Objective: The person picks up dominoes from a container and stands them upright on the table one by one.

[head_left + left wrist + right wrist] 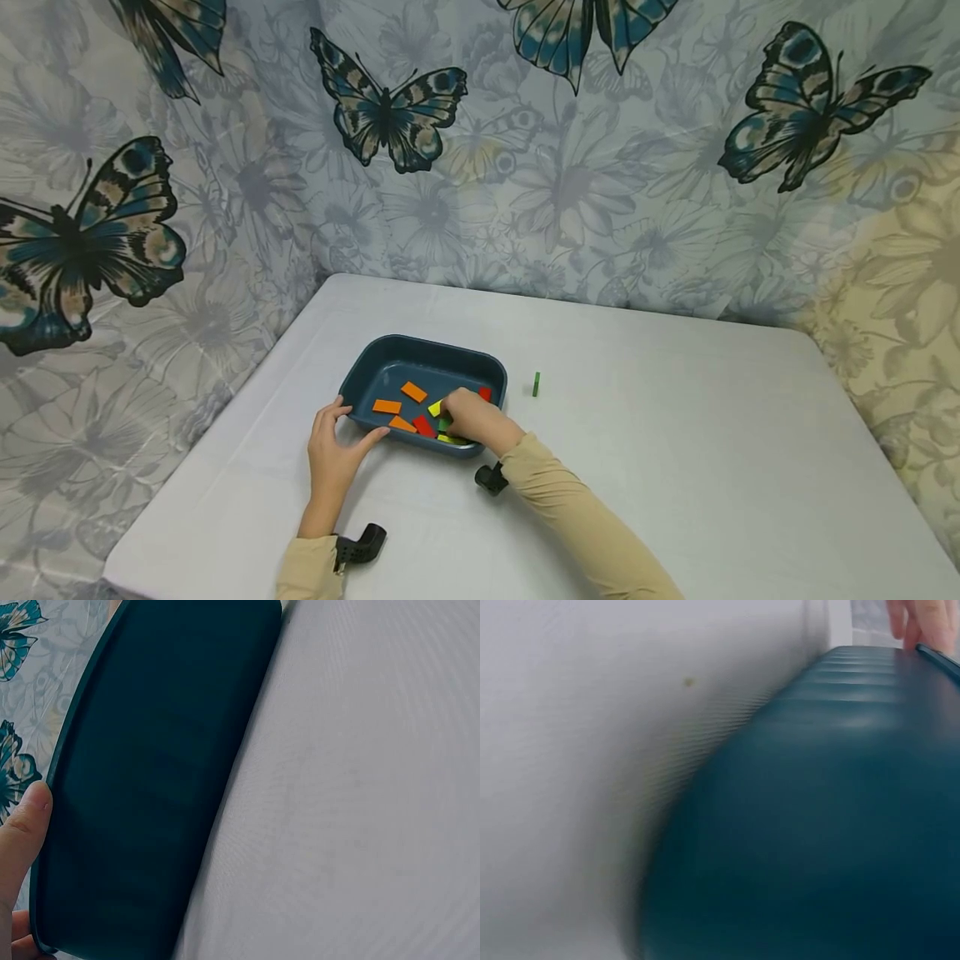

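A dark blue-green rectangular tray (450, 351) with raised walls sits on the white table. My left hand (335, 457) holds its near left corner, thumb on the front rim and fingers at the left side; the left wrist view shows the thumb (26, 821) against the rim of the tray (150, 780). Reaching over the front wall, my right hand (480, 419) has its fingers down among the coloured blocks at the tray's right end. Beside them lie a yellow block (435, 408), a green block (444, 424) and a red block (423, 426). I cannot tell whether its hidden fingertips pinch one.
Orange blocks (387, 407) lie in the tray's left half, and another red block (485, 392) is by its right wall. One thin green block (536, 384) stands on the table (675, 433) right of the tray. A butterfly-patterned wall covering (570, 183) rises behind.
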Tool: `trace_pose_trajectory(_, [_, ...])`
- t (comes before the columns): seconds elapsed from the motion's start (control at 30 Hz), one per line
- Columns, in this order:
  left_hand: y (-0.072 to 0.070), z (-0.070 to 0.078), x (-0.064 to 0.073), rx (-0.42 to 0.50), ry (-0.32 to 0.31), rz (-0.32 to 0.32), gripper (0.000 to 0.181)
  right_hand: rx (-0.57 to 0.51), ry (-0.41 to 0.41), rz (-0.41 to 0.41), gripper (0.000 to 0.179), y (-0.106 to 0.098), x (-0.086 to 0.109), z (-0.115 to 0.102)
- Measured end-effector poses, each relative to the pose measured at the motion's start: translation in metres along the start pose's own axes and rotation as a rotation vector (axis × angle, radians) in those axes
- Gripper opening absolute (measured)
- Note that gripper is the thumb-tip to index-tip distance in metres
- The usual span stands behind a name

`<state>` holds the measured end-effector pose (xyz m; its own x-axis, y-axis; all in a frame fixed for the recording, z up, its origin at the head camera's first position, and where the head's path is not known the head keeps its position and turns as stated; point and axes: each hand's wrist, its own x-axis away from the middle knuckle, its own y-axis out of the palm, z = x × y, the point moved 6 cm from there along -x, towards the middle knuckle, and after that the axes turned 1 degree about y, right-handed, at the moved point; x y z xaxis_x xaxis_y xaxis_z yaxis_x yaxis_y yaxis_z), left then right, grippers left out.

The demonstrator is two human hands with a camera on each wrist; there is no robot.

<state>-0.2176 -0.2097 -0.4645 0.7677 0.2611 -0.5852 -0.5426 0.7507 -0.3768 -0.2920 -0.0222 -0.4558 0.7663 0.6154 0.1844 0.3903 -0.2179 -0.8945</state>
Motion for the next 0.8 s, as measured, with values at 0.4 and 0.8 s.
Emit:
trace_pose_trajectory(0.4, [-0.003,-0.002,0.006,-0.024,-0.006,-0.003,0.061,-0.334,-0.174,0.288,0.017,-0.017,0.014,0.002])
trace_pose_trajectory(0.8, [0.001,0.0,0.001,0.004,0.003,0.0,0.06,-0.487,-0.22,0.476,0.022,-0.046,0.04,0.024])
